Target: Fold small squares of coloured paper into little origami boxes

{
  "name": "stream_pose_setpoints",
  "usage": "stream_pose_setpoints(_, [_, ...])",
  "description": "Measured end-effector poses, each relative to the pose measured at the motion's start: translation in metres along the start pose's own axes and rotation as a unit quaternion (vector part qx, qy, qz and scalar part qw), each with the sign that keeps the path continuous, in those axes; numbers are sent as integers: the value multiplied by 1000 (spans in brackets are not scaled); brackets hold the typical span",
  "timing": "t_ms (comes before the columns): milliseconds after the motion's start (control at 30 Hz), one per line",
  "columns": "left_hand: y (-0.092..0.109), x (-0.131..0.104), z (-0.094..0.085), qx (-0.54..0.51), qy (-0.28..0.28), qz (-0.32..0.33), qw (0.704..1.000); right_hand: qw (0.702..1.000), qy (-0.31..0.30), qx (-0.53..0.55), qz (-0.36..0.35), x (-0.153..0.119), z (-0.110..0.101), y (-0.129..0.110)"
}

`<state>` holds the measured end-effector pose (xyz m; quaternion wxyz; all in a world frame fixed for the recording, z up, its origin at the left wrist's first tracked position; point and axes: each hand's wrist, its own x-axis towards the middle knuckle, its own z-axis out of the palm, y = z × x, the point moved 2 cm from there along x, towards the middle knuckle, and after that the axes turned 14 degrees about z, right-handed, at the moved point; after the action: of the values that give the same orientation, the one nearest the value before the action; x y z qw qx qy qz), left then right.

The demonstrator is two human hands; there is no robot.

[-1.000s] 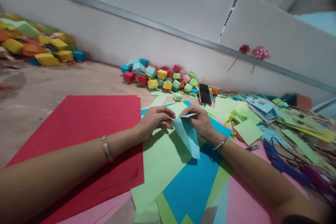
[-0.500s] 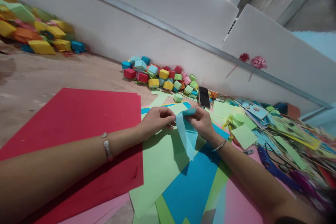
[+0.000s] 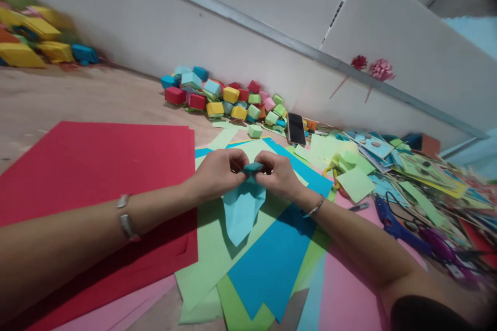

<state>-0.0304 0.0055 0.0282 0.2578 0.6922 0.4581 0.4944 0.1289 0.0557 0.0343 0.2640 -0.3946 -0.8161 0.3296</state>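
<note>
A light blue sheet of folded paper (image 3: 244,212) hangs between my hands, its pointed end toward me and its upper edge pinched into a fold. My left hand (image 3: 221,173) closes thumb and fingers on the left end of that fold. At the right end, my right hand (image 3: 277,175) grips it the same way. Below the hands lie a pale green sheet (image 3: 207,248) and a darker blue sheet (image 3: 272,264). Large red sheets (image 3: 116,170) lie under my left forearm.
Small folded paper boxes (image 3: 231,95) are heaped against the white wall, with larger ones (image 3: 39,36) at far left. A phone (image 3: 296,129) stands beside them. On the right are yellow-handled scissors (image 3: 333,171), a cutter (image 3: 359,207), a blue glue gun (image 3: 392,225) and paper scraps (image 3: 356,184).
My left hand has taken hold of the paper, and both hands have come closer together. The paper has turned to face me, with its top edge folded. The view has shifted slightly.
</note>
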Motion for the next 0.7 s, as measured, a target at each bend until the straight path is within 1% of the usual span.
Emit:
stream_pose_setpoints(200, [4, -3, -1, 33, -3, 13, 999, 999, -23, -35, -34, -2, 0, -5])
stream_pose_setpoints(333, [8, -2, -2, 60, -29, 19, 998, 997, -47, -51, -47, -1, -3, -7])
stream_pose_setpoints(433, [12, 0, -5, 77, -44, 1, 996, 996, -57, -57, -39, 1, -5, -7])
stream_pose_setpoints(567, [15, 2, -7, 77, -47, -50, 995, 994, -40, -95, -33, 0, -6, -9])
stream_pose_setpoints(633, [16, 2, -7, 77, -45, -55, 995, 992, -36, -114, -36, -1, -7, -11])
stream_pose_setpoints(700, [16, 1, -5, 74, -41, -42, 996, 990, -37, -126, -43, -1, -6, -13])
